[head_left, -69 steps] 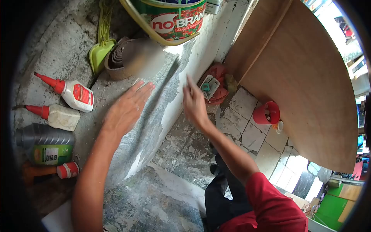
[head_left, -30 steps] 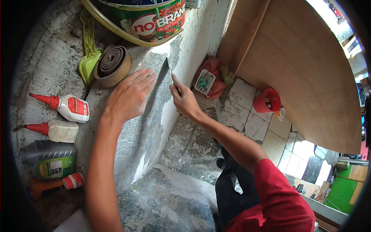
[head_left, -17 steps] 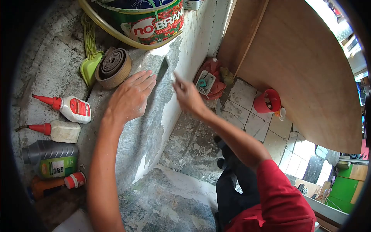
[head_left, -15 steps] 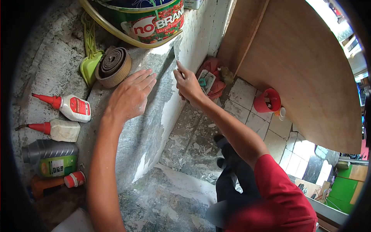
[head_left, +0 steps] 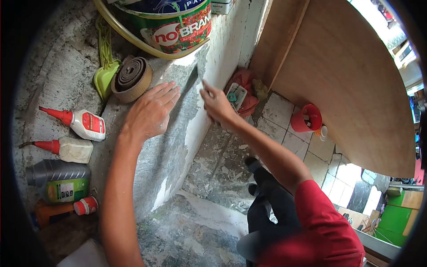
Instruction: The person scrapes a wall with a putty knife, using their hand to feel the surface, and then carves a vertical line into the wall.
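Observation:
My left hand lies with fingers stretched out on the top of a grey, scraped ledge, beside a rolled-up brown strip. My right hand is closed at the ledge's outer edge, by the ragged border of white flaking coating. It grips a scraper, whose thin blade showed above the fingers a moment ago; the blade is hard to make out now. Above both hands, a green and red paint bucket stands on the ledge.
On the left are a green dustpan-like tool, two red-nozzled bottles and a grey jug. Flakes litter the floor. A red bucket stands near a large wooden panel.
My right hand has shifted slightly, and the scraper blade that pointed up toward the bucket no longer shows clearly. My left hand stays in place.

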The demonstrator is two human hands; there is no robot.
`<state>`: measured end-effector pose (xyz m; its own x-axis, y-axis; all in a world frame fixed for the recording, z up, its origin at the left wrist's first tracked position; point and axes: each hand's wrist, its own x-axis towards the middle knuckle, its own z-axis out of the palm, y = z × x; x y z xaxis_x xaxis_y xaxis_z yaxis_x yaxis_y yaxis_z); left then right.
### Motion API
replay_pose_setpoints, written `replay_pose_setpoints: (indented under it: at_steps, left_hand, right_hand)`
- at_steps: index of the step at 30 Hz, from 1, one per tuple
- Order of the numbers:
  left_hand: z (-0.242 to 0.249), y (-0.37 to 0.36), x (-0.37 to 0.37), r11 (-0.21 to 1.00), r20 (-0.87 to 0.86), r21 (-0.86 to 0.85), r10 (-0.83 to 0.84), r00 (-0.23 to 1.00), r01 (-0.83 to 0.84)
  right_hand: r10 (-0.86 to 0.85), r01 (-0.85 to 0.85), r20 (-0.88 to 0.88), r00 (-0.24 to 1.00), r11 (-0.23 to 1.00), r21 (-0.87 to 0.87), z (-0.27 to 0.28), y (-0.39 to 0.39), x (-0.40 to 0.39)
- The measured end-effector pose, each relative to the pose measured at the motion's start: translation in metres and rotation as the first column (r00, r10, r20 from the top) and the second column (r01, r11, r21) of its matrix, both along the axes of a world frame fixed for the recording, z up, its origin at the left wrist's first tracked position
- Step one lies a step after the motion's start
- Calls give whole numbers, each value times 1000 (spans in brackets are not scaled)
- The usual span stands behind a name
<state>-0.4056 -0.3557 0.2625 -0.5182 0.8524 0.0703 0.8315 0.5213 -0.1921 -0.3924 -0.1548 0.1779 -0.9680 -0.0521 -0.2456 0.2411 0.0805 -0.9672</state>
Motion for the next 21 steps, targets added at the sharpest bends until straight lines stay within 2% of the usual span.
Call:
replay_pose_setpoints:
  at_steps: [5,8,9,12,13,17,20,21]
  left_hand:
    - [3,1,-1,1000,-23,-19,0,1000,-1]
    - [0,0,0,1000,5,17,2,1000,-2]
    - [0,1,1,1000,9,21,4,1000,-4]
    - [1,2,-3,997,-1,71,-2,1000,2]
    - [-1,1,-1,996,1,92,-2,1000,2]
    - [0,0,-1,997,97,71,12,995,-19]
    - [8,1,-6,997,119,77,9,993,-18]
    - [7,1,-5,996,117,85,4,993,-14]
  right_hand:
    - [139,-140,21,990,990,19,7,-4,25]
    - [-62,63,8,998,993,-96,-7,3,-17]
    - [-78,82,41,996,991,-106,-5,2,-27]
    - [140,-136,-53,989,988,68,18,-11,29]
    - [126,-117,-93,988,989,92,22,-10,32]
    - [53,-49,-67,996,997,58,20,-11,21]
    - [123,-87,-255,959,985,147,2,-17,34]
    - [140,-124,-160,977,987,107,23,-15,37]
